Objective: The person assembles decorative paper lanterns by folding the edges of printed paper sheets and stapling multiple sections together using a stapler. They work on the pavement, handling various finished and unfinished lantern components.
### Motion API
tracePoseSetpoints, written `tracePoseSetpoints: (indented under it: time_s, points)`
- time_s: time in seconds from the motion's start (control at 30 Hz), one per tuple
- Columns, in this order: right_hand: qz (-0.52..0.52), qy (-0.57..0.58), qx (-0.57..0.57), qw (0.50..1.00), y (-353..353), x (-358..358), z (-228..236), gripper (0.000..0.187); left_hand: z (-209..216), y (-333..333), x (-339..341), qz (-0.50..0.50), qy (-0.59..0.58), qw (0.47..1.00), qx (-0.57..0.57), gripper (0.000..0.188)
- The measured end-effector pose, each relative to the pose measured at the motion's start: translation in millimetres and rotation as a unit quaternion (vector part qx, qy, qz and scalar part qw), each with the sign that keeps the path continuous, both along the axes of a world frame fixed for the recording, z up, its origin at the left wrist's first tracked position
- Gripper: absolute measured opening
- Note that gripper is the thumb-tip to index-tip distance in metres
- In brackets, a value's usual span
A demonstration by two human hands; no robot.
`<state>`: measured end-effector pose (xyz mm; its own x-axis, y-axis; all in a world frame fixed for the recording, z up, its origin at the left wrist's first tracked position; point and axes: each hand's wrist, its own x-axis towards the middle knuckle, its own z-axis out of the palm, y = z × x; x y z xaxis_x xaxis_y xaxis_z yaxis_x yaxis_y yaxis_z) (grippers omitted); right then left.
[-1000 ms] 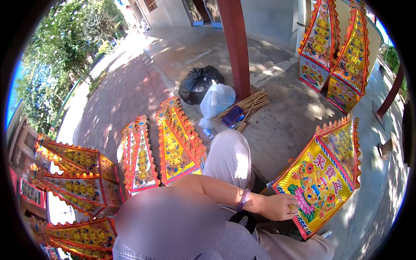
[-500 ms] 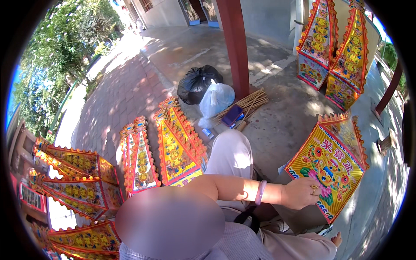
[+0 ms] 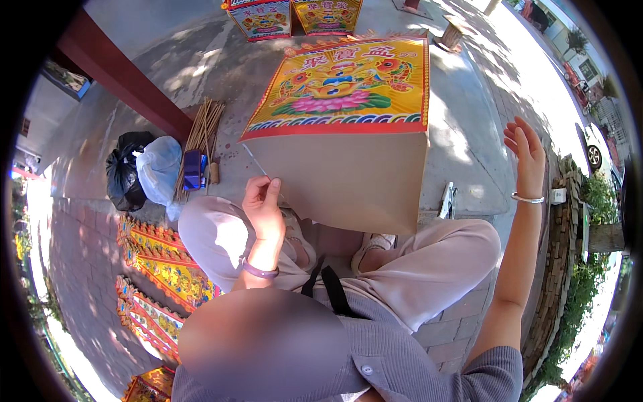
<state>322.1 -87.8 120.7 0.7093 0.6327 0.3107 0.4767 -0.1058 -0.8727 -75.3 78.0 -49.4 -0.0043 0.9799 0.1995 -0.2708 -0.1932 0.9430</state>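
Before me a printed cardboard tower (image 3: 338, 94) in yellow and red, with fish and a pink lotus on it, lies tilted with its plain grey-brown face (image 3: 341, 177) toward me. At the lower left edge of that face is my left hand (image 3: 263, 209), a purple bangle on its wrist. Its thumb and curled fingers close on the cardboard edge there. My right hand (image 3: 527, 153), a silver bangle on its wrist, is raised off to the right, apart from the tower. Its fingers are stretched out and it holds nothing.
Two similar towers (image 3: 266, 20) stand beyond. At left are a bundle of sticks (image 3: 206, 124), a blue packet (image 3: 194, 169), a pale blue bag (image 3: 159, 167) and a black bag (image 3: 126, 177) by a red post (image 3: 127, 74). More towers (image 3: 167, 268) lie left of my knee.
My view has swung right. My left hand has shifted from the tower's printed front to its lower left edge, and the plain face now shows. My right hand has risen at the right.
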Motion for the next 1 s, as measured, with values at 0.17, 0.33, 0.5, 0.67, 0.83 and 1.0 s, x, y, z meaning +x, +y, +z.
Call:
tracePoseSetpoints:
  time_s: [0.17, 0.33, 0.5, 0.67, 0.83, 1.0]
  points:
    - [0.090, -0.097, -0.035, 0.991, 15.6, -52.5, -5.1, 0.029, -60.4, -48.6, -16.8, -0.056, 0.136, 0.975, -0.167, 0.011]
    - [0.220, -0.189, -0.090, 0.953, 39.8, -126.8, -6.2, 0.023, -60.4, -53.0, -22.4, -0.092, 0.217, 0.958, -0.166, 0.011]
    - [0.339, -0.275, -0.198, 0.878, 41.2, -152.1, -24.9, 0.034, 18.9, -60.8, -3.8, 0.027, 0.309, 0.930, 0.197, 0.020]
    - [0.393, -0.346, -0.202, 0.828, 25.2, -173.5, -39.0, 0.046, 49.9, -70.5, -0.7, -0.123, 0.327, 0.823, 0.448, 0.028]
    - [0.370, -0.361, -0.211, 0.830, 13.8, -179.8, -51.3, 0.031, 37.7, -78.9, 14.5, -0.095, 0.462, 0.751, 0.462, 0.033]
    - [0.333, -0.365, -0.146, 0.857, 10.4, -177.0, -52.6, 0.014, 33.5, -81.6, 32.3, -0.085, 0.502, 0.723, 0.467, 0.037]
